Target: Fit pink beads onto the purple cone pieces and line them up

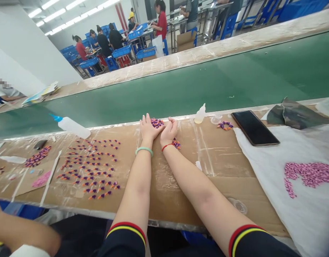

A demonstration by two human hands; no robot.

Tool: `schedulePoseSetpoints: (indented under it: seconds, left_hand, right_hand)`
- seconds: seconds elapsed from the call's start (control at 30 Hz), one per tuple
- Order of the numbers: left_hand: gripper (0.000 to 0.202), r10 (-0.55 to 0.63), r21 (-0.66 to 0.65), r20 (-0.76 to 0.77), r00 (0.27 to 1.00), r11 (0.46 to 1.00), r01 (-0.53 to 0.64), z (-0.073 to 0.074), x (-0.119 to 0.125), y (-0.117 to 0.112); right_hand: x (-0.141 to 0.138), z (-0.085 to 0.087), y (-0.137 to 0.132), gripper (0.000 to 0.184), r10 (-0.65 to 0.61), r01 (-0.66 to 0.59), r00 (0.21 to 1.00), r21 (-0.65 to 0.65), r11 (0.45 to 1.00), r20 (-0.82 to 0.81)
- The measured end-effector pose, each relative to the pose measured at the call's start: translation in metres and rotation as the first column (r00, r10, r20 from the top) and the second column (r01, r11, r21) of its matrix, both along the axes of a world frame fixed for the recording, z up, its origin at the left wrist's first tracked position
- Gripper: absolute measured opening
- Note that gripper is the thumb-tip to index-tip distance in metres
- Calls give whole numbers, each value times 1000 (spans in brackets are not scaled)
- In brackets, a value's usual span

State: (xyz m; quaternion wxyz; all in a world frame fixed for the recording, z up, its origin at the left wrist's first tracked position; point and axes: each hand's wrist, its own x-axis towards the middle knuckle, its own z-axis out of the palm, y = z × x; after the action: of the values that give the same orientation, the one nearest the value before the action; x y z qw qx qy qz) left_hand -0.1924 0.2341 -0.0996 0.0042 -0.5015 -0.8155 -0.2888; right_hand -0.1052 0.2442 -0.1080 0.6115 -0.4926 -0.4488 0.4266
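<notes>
My left hand (148, 129) lies at the far side of the cardboard-covered table, fingers spread, beside a small pile of purple-and-orange pieces (156, 123). My right hand (169, 132) rests on its edge close to it, fingers curved and the thumb apart, cupped by the same pile. More of these pieces (177, 144) show just behind my right wrist. The two hands nearly meet, and part of the pile is hidden behind them. To the left, many similar purple-and-orange pieces (96, 164) are spread in loose rows.
A white bottle with a blue tip (73, 126) lies at left; a small dropper bottle (200, 114) stands at right. Near it are a ring of pieces (225, 125), a phone (254, 127) and pink pieces (311, 174) on white cloth. Beyond runs a green belt (180, 85). A neighbour's arm (25, 228) is lower left.
</notes>
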Motion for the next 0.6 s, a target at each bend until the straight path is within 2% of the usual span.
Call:
schedulePoseSetpoints:
  seconds: [0.27,0.43,0.5,0.6]
  left_hand:
    - [119,-14,27,6,1000,1000,14,3,5,71]
    - [120,-39,73,29,999,997,37,10,3,110]
    - [105,-62,111,41,997,992,57,14,-1,117]
    - [64,-129,154,45,991,981,121,17,-7,111]
  right_hand:
    - [2,12,5,31,-51,55,992,-28,998,119]
    - [-1,14,10,23,-58,62,981,-21,998,184]
    - [-4,13,10,22,-58,62,976,-12,998,208]
    - [-6,11,11,22,-42,41,972,7,999,230]
